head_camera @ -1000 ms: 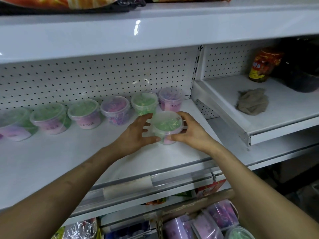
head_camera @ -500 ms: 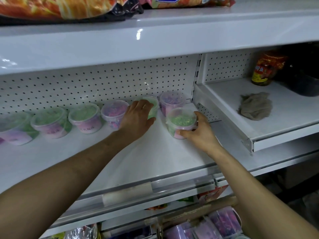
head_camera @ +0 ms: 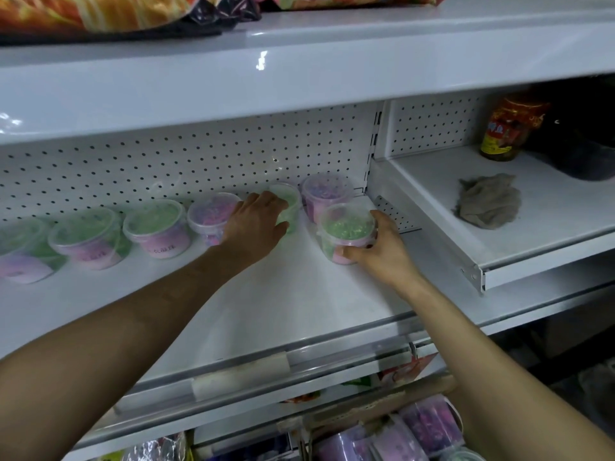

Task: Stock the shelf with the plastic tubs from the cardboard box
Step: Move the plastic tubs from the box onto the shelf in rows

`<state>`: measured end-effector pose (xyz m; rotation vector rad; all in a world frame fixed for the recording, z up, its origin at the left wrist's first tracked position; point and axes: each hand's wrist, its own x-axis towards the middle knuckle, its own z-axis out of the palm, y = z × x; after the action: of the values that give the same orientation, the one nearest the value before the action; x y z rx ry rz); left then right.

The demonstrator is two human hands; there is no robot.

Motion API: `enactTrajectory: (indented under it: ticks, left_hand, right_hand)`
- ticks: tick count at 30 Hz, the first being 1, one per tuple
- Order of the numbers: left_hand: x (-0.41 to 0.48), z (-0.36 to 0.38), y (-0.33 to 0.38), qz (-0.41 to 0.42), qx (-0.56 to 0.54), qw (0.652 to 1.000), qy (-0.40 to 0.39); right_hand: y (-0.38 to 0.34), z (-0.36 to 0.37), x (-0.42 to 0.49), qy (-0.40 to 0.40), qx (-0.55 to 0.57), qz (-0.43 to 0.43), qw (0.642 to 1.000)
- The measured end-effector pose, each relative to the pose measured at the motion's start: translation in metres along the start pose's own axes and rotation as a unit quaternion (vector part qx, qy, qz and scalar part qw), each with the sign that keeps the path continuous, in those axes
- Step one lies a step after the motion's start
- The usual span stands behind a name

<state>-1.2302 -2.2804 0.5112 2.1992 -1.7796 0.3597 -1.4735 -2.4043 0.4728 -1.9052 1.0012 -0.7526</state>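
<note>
Plastic tubs (head_camera: 156, 231) stand in a row along the back of the white shelf (head_camera: 266, 301), against the pegboard (head_camera: 199, 154). The right hand (head_camera: 382, 252) grips a green-filled tub (head_camera: 346, 227) that sits on the shelf just in front of the row's right end. The left hand (head_camera: 256, 224) curls over a pale green tub (head_camera: 290, 202) in the row. More tubs (head_camera: 429, 424) lie in the cardboard box (head_camera: 372, 405) below.

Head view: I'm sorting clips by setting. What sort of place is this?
Probably a shop: pegboard-backed white shelf, a row of matching plastic tubs along it, and snack bags on the shelf above.
</note>
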Motion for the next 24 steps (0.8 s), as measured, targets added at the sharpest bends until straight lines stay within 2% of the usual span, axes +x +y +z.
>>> enactTrajectory:
  ticks: [11,15,20,24]
  left_hand:
    - [-0.014,0.008,0.010,0.036,-0.032,0.998,0.038]
    - [-0.017,0.001,0.036,0.066,-0.067,0.995,0.033]
    - [-0.029,-0.011,0.083,0.149,-0.161,0.975,0.047]
    - [-0.059,-0.013,0.122,0.244,-0.198,0.948,0.054]
  right_hand:
    - [-0.007,-0.005,-0.016,-0.004,-0.026,0.040,0.999]
    - [-0.015,-0.021,-0.054,0.008,-0.073,0.059,0.996]
    - [-0.023,-0.031,-0.107,0.080,-0.193,0.026,0.978]
    - [-0.028,-0.035,-0.166,0.135,-0.281,0.027,0.950]
